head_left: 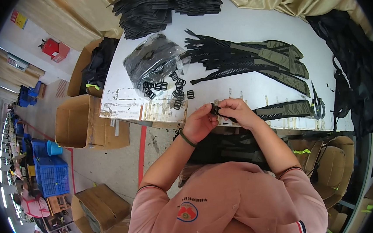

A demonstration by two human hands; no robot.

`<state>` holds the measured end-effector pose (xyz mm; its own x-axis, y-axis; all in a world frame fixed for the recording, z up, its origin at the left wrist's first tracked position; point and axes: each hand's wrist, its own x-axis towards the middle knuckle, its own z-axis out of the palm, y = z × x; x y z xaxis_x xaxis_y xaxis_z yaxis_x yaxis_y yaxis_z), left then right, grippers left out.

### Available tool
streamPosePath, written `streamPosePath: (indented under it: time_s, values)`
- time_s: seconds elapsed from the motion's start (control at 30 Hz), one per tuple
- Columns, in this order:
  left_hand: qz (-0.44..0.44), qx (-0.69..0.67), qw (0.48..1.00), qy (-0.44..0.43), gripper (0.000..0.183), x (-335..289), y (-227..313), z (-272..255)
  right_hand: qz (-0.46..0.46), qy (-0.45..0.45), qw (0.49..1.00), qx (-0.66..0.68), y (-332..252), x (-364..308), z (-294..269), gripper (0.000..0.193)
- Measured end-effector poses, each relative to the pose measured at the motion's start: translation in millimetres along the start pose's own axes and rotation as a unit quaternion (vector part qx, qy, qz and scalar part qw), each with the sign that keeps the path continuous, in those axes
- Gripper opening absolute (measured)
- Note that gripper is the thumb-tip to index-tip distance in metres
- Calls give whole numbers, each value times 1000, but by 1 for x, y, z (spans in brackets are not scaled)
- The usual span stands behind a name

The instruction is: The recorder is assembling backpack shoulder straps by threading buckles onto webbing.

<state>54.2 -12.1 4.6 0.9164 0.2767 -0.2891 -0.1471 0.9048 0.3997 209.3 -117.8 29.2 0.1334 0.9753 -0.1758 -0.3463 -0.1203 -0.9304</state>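
Note:
Close in front of me, at the table's front edge, both hands meet over a small black slide buckle (214, 109). My left hand (198, 124) pinches the buckle between thumb and fingers. Fingers closed, my right hand (239, 112) grips the narrow black end of a shoulder strap against the buckle; whether the webbing passes through it is hidden by the fingers. The strap's black mesh and olive-green body (293, 109) lies rightward along the table edge. Several loose black slide buckles (178, 93) are scattered beyond my left hand, by an open clear plastic bag (153, 57).
More mesh and green straps (274, 59) lie in a fanned pile on the white table (240, 20). Scissors (317, 102) rest at the right. Stacked black pieces (143, 10) stand at the far edge. Cardboard boxes (75, 125) flank the table's left; black material (343, 51) hangs at right.

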Motion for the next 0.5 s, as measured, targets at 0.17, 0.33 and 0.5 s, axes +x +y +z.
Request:
streamPosePath:
  time_s: [0.17,0.33,0.5]
  values:
    - [-8,-7,1000,-18,15,1,-2,-7,7,-33,994,-105,-10,-5,-1,12]
    - [-1,11,1000,-23,15,1,-5,-9,-181,-8,930,-318,-7,-8,3,15]
    - [-6,-38,999,-24,15,1,-7,8,-230,102,914,-318,0,-11,21,12]
